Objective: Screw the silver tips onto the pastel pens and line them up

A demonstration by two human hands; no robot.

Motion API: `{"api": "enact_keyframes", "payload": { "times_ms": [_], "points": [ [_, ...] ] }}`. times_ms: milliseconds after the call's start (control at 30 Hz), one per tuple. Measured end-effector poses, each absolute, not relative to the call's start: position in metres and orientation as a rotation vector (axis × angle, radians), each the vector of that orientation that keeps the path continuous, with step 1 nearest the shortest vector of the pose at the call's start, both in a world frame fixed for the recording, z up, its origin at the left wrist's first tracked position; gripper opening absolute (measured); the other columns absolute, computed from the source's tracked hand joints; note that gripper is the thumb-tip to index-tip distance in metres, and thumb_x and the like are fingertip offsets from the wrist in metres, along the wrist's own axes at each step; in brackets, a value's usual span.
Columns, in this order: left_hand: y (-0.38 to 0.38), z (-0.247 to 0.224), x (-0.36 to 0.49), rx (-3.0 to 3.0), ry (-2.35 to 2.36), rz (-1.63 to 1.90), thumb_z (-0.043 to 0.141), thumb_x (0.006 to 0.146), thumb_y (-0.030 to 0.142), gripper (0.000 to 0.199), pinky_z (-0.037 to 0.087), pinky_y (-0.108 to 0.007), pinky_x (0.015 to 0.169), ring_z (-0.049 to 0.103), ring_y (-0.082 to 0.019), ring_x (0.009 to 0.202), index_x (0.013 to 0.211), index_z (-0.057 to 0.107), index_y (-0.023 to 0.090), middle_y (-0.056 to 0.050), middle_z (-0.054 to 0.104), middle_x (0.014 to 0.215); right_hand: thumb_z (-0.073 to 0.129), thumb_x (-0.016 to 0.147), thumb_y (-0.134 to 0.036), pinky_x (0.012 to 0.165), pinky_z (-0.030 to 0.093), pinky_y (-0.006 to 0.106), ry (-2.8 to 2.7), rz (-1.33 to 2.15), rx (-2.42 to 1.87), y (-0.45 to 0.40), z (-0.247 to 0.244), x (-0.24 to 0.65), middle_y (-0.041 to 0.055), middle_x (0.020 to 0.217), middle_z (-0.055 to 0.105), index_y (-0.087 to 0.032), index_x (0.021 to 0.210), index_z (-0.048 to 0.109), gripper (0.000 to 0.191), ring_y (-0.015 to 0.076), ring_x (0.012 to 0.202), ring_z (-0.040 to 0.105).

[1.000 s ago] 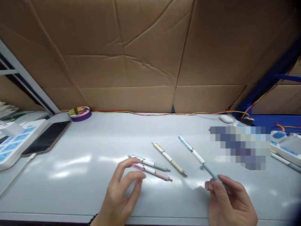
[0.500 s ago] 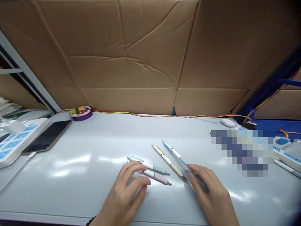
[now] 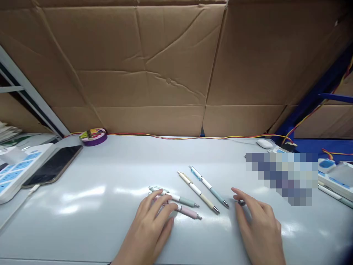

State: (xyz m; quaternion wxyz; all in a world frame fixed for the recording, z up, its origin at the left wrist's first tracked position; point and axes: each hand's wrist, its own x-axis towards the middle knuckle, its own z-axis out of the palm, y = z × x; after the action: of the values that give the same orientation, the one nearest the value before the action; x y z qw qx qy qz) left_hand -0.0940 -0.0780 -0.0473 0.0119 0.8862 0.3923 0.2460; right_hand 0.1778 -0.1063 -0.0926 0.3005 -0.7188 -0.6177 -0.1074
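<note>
My left hand (image 3: 150, 224) is over the left ends of two pens, its fingers bent and apart. Its fingertips are at a pink-and-white pen (image 3: 189, 212) and a green-and-white pen (image 3: 182, 200), covering part of both. To their right, a cream-and-white pen (image 3: 198, 192) and a blue-and-white pen (image 3: 211, 187) lie side by side, slanting, with metal tips toward me. My right hand (image 3: 259, 224) is just right of the blue pen and apart from it. A small dark, shiny piece (image 3: 241, 202) shows between its thumb and fingers; the rest is hidden.
A phone (image 3: 53, 165) on a white cable and a power strip (image 3: 23, 167) lie at left. A purple tape roll (image 3: 93, 137) and thin wires (image 3: 165, 137) sit along the cardboard wall (image 3: 138, 88). At right are a blurred-out item (image 3: 284, 176), a white mouse (image 3: 264, 144) and another power strip (image 3: 336, 180).
My right hand has let go of the blue pen and moved right; that pen now lies beside the cream one. My left fingers have come down closer onto the pink and green pens.
</note>
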Motion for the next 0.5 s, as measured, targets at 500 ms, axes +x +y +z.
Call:
{"api": "enact_keyframes", "payload": {
  "times_ms": [500],
  "points": [
    [-0.079, -0.051, -0.09, 2.614, 1.154, 0.802, 0.046, 0.093, 0.017, 0.012, 0.051, -0.032, 0.07, 0.055, -0.022, 0.085, 0.086, 0.056, 0.02, -0.003, 0.058, 0.085, 0.039, 0.087, -0.033, 0.069, 0.041, 0.053, -1.473, -0.283, -1.987, -0.109, -0.074, 0.16, 0.0106, 0.094, 0.068, -0.024, 0.111, 0.059, 0.033, 0.0331, 0.082, 0.053]
  ]
}}
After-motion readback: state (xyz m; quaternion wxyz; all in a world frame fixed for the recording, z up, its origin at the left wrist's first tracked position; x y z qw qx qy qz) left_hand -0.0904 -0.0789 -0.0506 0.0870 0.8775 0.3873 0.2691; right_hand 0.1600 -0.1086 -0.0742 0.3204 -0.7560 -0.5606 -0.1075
